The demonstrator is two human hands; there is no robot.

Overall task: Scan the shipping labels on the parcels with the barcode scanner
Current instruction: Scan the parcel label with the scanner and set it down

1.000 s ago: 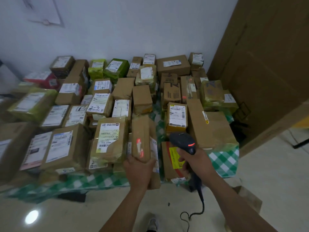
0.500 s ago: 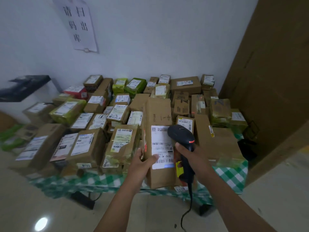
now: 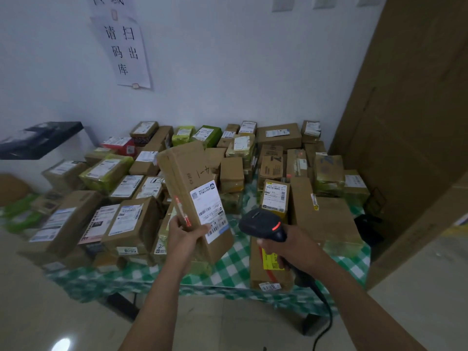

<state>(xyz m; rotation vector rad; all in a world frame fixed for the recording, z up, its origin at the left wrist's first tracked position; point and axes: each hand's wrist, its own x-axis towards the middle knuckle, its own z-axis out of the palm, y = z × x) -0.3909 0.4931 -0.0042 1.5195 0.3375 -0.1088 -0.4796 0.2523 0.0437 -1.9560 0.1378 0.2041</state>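
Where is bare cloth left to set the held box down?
One open patch of checked cloth, front edge, between the held box and the yellow-labelled flat carton. Thin strip along the front-left edge. Left half and back rows: packed box to box.

Table under green checked cloth [image 3: 229, 258], crowded with labelled parcels [image 3: 131, 225]

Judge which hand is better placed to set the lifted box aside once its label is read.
Left, probably. The left hand grips the box by its lower end, tilted above the pile, so it can simply carry it off. The right hand is wrapped round the scanner beside it.
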